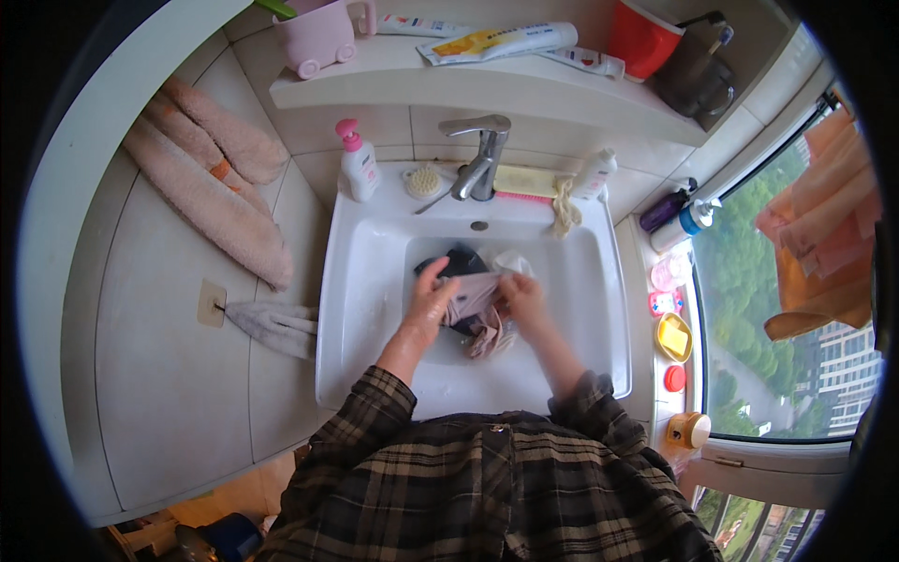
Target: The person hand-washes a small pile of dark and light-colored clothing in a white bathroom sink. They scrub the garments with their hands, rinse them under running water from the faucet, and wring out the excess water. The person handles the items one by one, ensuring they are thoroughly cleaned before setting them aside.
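Over the basin of a white ceramic sink (590,330), a pale pinkish cloth garment (472,296) is stretched between my two hands. My left hand (427,302) grips its left side, the thumb pointing up; my right hand (521,301) pinches its upper right edge. Beneath lie a black cloth (462,261) and a white cloth or bag (514,263), in what looks like shallow water. The lower end of the pinkish garment hangs bunched into the basin. Behind the basin stands a chrome faucet (480,168), its lever level.
A pink-topped pump bottle (362,165), a round bristle brush (423,183), a yellow brush (527,183) and a white bottle (595,174) stand along the sink's back rim. Toothpaste tubes (502,42) lie on the shelf above. At right, the windowsill holds bottles and yellow soap (674,338).
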A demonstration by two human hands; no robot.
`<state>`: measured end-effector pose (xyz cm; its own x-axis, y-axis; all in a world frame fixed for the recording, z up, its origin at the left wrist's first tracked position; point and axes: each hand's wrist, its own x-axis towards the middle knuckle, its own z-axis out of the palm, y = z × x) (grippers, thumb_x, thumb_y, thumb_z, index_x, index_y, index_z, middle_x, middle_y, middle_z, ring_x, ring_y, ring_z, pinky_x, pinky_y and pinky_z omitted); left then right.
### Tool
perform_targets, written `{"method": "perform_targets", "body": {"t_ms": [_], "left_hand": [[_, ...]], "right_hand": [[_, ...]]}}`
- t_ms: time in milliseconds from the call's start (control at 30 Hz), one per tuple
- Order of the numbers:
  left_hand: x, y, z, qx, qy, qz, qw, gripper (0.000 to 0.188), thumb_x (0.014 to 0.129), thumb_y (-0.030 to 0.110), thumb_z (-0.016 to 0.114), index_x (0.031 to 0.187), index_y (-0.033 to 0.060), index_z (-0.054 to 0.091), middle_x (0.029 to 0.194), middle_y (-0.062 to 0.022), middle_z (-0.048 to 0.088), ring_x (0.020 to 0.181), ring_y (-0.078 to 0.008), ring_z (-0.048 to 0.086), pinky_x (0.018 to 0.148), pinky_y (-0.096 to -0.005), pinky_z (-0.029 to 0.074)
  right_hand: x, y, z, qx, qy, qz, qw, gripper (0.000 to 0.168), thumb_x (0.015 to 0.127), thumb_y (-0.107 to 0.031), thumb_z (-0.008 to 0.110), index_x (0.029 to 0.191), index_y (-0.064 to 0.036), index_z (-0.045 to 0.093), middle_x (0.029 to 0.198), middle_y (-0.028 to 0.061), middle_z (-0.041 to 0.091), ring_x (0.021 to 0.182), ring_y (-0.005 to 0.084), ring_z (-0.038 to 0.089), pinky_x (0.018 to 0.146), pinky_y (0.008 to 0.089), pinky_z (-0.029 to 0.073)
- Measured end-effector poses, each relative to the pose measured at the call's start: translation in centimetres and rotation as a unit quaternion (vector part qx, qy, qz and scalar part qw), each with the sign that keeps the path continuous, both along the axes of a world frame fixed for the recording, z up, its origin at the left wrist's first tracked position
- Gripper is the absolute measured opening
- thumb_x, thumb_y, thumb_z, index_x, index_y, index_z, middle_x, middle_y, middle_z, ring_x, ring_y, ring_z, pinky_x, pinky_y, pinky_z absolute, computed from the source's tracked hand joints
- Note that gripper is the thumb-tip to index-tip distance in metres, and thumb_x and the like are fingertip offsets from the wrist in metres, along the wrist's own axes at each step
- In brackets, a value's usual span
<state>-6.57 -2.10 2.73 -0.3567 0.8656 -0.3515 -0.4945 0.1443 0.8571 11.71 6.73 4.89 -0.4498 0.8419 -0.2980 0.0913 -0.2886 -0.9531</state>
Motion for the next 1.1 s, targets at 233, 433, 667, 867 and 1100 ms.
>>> {"method": "perform_targets", "body": {"t_ms": [233,433,667,867,1100], "left_hand": [[-4.7,-2.3,3.5,-0.079,0.437,0.116,0.888,0.028,0.087,0.026,0.073,0.105,0.0046,0.071,0.076,-0.0093,0.071,0.069,-0.0213,0.067,0.065,-0.0343,0.052],[-4.6,-4.1,2.8,-0.210,0.618,-0.062,0.755,0.028,0.087,0.032,0.067,0.090,0.0060,0.075,0.084,-0.0157,0.071,0.079,-0.0341,0.069,0.075,-0.0437,0.054],[-2.7,-4.4,4.2,-0.119,0.725,-0.044,0.677,0.025,0.087,0.025,0.068,0.101,0.0060,0.074,0.125,-0.0164,0.062,0.110,-0.0342,0.061,0.087,-0.0449,0.053],[-1.2,0.0,-0.7,-0.042,0.378,-0.113,0.918,0.035,0.094,0.025,0.061,0.119,0.0005,0.064,0.116,-0.0132,0.067,0.106,-0.0286,0.065,0.088,-0.0375,0.053],[0.6,2.2,1.3,-0.052,-0.081,-0.282,0.955,0.039,0.103,0.037,0.050,0.127,0.0076,0.060,0.117,-0.0052,0.065,0.101,-0.0220,0.065,0.088,-0.0411,0.055]], "right_hand": [[0.3,2.4,3.4,0.001,0.048,0.009,0.999,0.026,0.104,-0.027,0.052,0.100,-0.004,0.064,0.080,0.0040,0.066,0.063,0.0107,0.062,0.052,0.0248,0.050],[-0.2,2.3,-0.2,0.203,-0.327,0.200,0.901,0.032,0.095,-0.032,0.062,0.106,-0.002,0.066,0.090,0.0153,0.071,0.080,0.0255,0.071,0.068,0.0391,0.056],[2.2,0.9,-7.2,0.267,-0.209,0.165,0.926,0.023,0.093,-0.023,0.060,0.100,-0.002,0.065,0.088,0.0146,0.070,0.082,0.0269,0.068,0.076,0.0408,0.054],[3.4,1.5,-0.4,-0.076,0.105,0.137,0.982,0.019,0.099,-0.022,0.050,0.107,-0.008,0.059,0.101,0.0045,0.065,0.093,0.0176,0.060,0.086,0.0335,0.047],[3.8,1.3,4.6,-0.060,0.167,0.116,0.977,0.031,0.101,-0.031,0.048,0.119,-0.007,0.056,0.118,0.0107,0.062,0.111,0.0250,0.060,0.099,0.0432,0.046]]}}
